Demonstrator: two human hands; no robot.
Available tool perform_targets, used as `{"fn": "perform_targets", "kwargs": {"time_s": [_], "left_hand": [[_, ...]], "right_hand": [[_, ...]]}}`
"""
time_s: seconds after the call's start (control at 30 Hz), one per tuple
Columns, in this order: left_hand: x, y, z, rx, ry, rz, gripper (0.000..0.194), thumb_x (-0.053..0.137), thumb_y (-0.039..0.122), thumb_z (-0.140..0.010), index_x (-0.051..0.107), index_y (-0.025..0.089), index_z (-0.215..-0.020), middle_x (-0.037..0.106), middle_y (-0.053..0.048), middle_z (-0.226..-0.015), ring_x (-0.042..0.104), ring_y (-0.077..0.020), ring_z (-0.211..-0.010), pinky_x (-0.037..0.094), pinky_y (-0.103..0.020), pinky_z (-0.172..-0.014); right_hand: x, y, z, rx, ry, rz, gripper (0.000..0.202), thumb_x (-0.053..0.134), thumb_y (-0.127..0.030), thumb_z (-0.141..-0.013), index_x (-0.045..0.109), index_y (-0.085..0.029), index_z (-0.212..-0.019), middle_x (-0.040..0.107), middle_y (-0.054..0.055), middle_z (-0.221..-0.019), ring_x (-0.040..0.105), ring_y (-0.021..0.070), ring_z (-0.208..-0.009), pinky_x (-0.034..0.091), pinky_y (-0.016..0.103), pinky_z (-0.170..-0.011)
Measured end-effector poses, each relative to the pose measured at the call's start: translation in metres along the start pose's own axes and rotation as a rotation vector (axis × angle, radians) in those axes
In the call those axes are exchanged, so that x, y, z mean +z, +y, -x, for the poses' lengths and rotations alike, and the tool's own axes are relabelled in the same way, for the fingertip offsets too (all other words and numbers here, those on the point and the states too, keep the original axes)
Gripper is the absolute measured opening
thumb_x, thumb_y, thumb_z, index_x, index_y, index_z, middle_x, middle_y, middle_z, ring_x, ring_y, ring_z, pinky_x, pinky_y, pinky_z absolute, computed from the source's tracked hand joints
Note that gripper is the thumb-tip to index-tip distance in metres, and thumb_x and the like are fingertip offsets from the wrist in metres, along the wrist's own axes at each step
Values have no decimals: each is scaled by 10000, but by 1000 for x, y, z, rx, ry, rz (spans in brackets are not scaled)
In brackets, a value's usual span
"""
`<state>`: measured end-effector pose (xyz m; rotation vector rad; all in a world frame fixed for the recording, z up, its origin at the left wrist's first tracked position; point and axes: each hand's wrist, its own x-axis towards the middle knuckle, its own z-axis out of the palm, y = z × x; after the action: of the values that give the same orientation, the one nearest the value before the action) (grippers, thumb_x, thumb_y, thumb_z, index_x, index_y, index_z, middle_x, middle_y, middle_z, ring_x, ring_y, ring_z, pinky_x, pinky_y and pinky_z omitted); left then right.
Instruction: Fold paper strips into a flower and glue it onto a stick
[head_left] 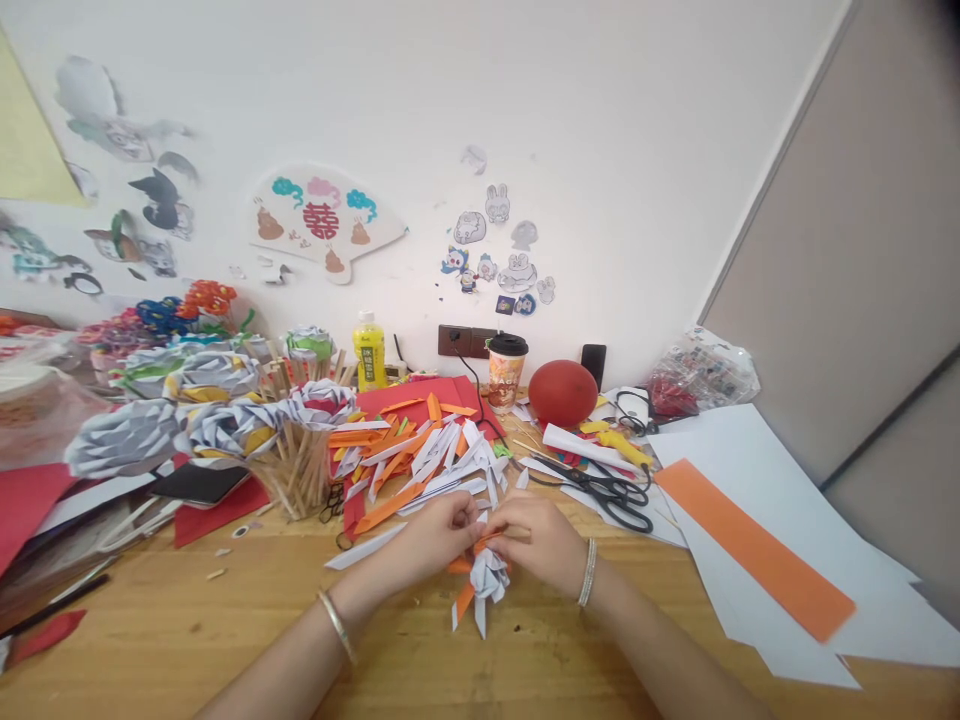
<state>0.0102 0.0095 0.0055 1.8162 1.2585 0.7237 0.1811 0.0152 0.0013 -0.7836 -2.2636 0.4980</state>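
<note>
A small paper flower [489, 575], folded from white and orange strips, is held just above the wooden table [405, 650]. Loose strip ends stick out below it. My left hand [448, 528] pinches its upper left side, fingers closed. From the right, my right hand [536, 535] pinches an orange strip at the top of the same flower, thumb and forefinger together. The fingertips partly cover the spot where the strips meet. Just beyond both hands lies a pile of folded white and orange paper strips [427, 450].
Black scissors [600, 492], a yellow glue gun [624, 447], a red balloon [564, 392] and a paper cup [507, 375] stand or lie behind the right hand. White sheets [720, 540] with an orange strip [757, 550] are at right. Finished paper flowers [124, 438] crowd the left.
</note>
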Motion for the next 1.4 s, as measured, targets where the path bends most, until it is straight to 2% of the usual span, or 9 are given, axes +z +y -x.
{"fn": "perform_targets", "kwargs": {"time_s": [0.2, 0.37, 0.57, 0.73, 0.97, 1.1, 1.2, 1.3, 1.4], "left_hand": [[-5, 8, 6, 122, 131, -182, 122, 500, 281, -701, 542, 168, -685, 577, -11, -718, 517, -148, -685, 396, -231, -598], [-8, 8, 8, 109, 18, -301, 169, 488, 257, -698, 637, 176, -699, 607, -14, -706, 522, -148, -667, 387, -227, -607], [-5, 7, 7, 88, -47, -290, 165, 472, 244, -708, 615, 167, -679, 592, -3, -666, 507, -149, -634, 369, -222, -576], [-3, 11, 9, 195, -33, -260, 188, 407, 260, -780, 581, 189, -794, 608, -26, -776, 525, -162, -704, 379, -237, -642], [3, -1, 2, 255, 62, -355, 130, 441, 202, -722, 522, 185, -621, 549, -8, -650, 479, -145, -620, 354, -232, -597], [0, 2, 5, 295, 39, -398, 168, 436, 203, -730, 487, 183, -571, 505, 7, -615, 426, -127, -575, 325, -220, -553], [-8, 6, 8, 208, -26, -281, 173, 427, 281, -769, 517, 185, -657, 531, 10, -676, 459, -132, -628, 352, -221, -586], [-13, 6, 7, 88, -79, -6, 233, 367, 364, -812, 524, 193, -830, 558, 0, -784, 506, -143, -702, 395, -234, -630], [-8, 0, 2, 10, -169, 215, 276, 377, 423, -807, 509, 180, -818, 533, 8, -742, 505, -129, -623, 410, -230, -558]], "right_hand": [[2, 3, -2, 210, 8, -90, 117, 583, -104, -692, 658, -191, -717, 637, 0, -698, 569, 133, -677, 422, 225, -634], [7, 5, -3, 266, 30, -87, 111, 595, -102, -677, 659, -188, -703, 643, -1, -705, 571, 140, -708, 417, 237, -671], [7, -1, -4, 309, 24, -225, 125, 572, -78, -677, 647, -168, -720, 644, 1, -706, 584, 137, -699, 448, 246, -681], [5, 5, -2, 284, 38, -304, 192, 555, -48, -666, 625, -164, -801, 638, 8, -762, 588, 135, -724, 462, 254, -700], [4, 5, -2, 232, 44, -116, 235, 580, -26, -651, 626, -191, -812, 609, -9, -735, 568, 132, -712, 433, 261, -699], [6, 5, -2, 187, 71, 8, 182, 612, -47, -653, 640, -200, -747, 612, -15, -678, 549, 141, -711, 403, 271, -698], [6, 6, -2, 153, 94, 23, 155, 605, -52, -667, 653, -198, -690, 618, -7, -656, 539, 146, -717, 400, 257, -674], [7, 8, -2, 149, 145, -23, 209, 567, -10, -661, 657, -198, -675, 623, -8, -653, 540, 139, -702, 407, 239, -648], [8, 8, -3, 135, 191, -59, 226, 557, 13, -634, 647, -193, -656, 616, -15, -645, 540, 132, -676, 408, 231, -632]]}}
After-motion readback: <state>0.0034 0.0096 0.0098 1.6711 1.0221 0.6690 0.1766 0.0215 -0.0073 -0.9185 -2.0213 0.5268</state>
